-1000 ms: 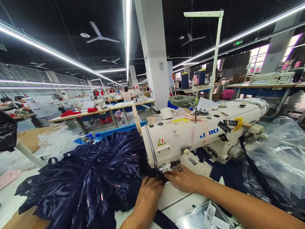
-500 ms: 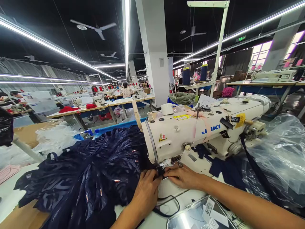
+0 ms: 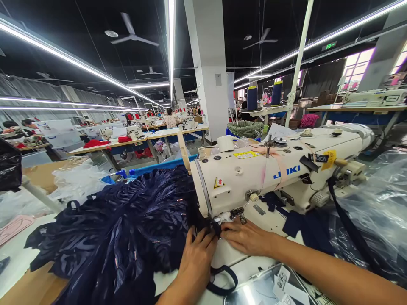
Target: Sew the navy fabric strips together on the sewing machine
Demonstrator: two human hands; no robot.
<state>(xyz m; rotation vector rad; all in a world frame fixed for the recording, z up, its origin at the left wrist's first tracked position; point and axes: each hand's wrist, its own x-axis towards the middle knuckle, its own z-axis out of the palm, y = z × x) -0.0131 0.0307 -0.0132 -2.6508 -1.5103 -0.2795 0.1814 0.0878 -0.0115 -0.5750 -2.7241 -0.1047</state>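
A white sewing machine (image 3: 235, 182) stands in the middle. My left hand (image 3: 199, 254) lies just left of its needle area, its fingers spread a little over dark fabric. On the other side, my right hand (image 3: 241, 238) rests on the machine bed with fingertips near the presser foot; what they hold, if anything, is hidden. A dark strap (image 3: 233, 279) loops below, beside my left hand. Left of the machine lies a large heap of navy garments (image 3: 127, 228).
A clear-lidded box with white tags (image 3: 281, 279) sits at the front edge. Clear plastic bags (image 3: 378, 212) and navy fabric pieces (image 3: 307, 228) lie on the right. Two navy thread cones (image 3: 252, 98) stand behind the machine. People work at tables farther back.
The view has shifted slightly. My left hand's fingers are more spread and lie flatter beside the needle area. The dark strap's loop has changed shape. My right hand stays near the presser foot.
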